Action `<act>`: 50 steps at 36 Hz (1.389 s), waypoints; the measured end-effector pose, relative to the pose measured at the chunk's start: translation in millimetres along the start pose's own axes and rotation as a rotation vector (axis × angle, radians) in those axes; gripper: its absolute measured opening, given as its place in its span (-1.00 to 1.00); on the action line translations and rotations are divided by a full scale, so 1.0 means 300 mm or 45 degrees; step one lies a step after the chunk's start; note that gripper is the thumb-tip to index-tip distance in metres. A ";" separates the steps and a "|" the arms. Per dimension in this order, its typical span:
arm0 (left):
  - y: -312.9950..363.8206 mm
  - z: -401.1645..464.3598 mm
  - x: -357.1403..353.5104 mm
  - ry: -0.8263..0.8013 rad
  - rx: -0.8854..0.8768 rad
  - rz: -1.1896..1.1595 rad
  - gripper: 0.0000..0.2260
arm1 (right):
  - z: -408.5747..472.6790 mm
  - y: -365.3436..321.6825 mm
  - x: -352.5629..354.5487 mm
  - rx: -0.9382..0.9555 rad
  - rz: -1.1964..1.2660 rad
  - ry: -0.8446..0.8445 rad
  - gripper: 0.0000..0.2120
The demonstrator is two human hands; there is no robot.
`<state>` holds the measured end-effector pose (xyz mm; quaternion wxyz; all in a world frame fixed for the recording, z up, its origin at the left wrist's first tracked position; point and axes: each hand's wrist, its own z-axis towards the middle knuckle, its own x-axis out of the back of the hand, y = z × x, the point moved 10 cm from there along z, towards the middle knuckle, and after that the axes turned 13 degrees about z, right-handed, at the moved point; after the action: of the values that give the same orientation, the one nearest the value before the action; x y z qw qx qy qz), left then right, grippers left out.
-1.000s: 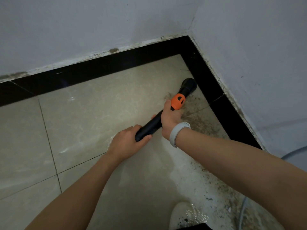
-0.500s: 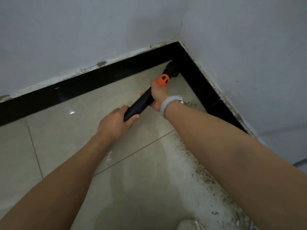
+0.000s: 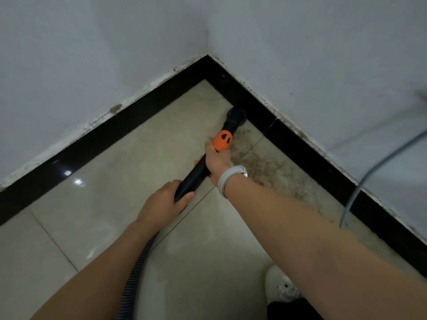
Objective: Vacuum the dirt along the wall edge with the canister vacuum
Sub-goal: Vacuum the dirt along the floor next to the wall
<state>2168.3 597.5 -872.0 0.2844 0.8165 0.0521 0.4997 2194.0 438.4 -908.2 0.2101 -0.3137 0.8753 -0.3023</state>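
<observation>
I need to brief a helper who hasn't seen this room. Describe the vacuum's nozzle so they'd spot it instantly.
Find the corner where the black skirting strips meet. On the tiled floor just right of it, against the right-hand strip, sits the nozzle: a round black head beyond the orange collar on the black tube both hands hold.

walls (image 3: 104,54): pale, corner | skirting (image 3: 115,132): black | floor (image 3: 111,195): beige glossy tiles

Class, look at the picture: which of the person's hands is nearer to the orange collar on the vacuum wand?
The right hand: it grips the wand just below the orange collar, touching it. The left hand holds the wand's rear end, farther back.
</observation>
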 end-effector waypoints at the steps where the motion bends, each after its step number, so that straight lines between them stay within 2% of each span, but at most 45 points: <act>1: 0.009 -0.010 -0.008 -0.026 -0.024 -0.002 -0.65 | -0.016 0.005 0.025 -0.011 0.015 0.031 -0.76; 4: 0.042 -0.036 -0.029 -0.104 -0.092 0.010 -0.64 | -0.057 0.011 0.100 -0.028 0.078 0.108 -0.74; 7: 0.076 -0.055 -0.039 -0.152 -0.153 0.053 -0.63 | -0.098 0.016 0.165 -0.056 0.134 0.152 -0.87; 11: 0.121 -0.084 -0.052 -0.190 -0.213 0.082 -0.63 | -0.153 0.011 0.226 -0.073 0.159 0.182 -0.86; 15: 0.178 -0.100 -0.048 -0.220 -0.255 0.106 -0.61 | -0.213 -0.019 0.290 -0.107 0.193 0.243 -0.74; 17: 0.211 -0.103 -0.043 -0.214 -0.282 0.151 -0.62 | -0.236 -0.031 0.320 -0.145 0.220 0.257 -0.77; 22: 0.212 -0.103 -0.058 -0.160 -0.256 0.205 -0.62 | -0.237 -0.028 0.331 -0.150 0.222 0.200 -0.77; 29: 0.169 -0.105 -0.042 -0.066 -0.151 0.249 -0.62 | -0.187 -0.001 0.272 -0.152 0.281 0.038 -0.59; 37: 0.165 -0.128 0.082 0.086 -0.037 0.376 -0.59 | -0.181 -0.028 0.102 -0.290 0.271 -0.285 -0.73; 44: 0.178 -0.153 0.138 0.025 0.021 0.523 -0.59 | -0.199 -0.022 0.080 -0.272 0.280 -0.255 -0.62; 50: 0.179 -0.168 0.124 0.021 -0.041 0.599 -0.60 | -0.206 0.011 0.115 -0.266 0.280 -0.177 -0.61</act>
<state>2133.3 587.2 -797.8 0.1727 0.7974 -0.1453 0.5597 2133.4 441.5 -871.4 0.2680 -0.2564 0.9144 -0.1623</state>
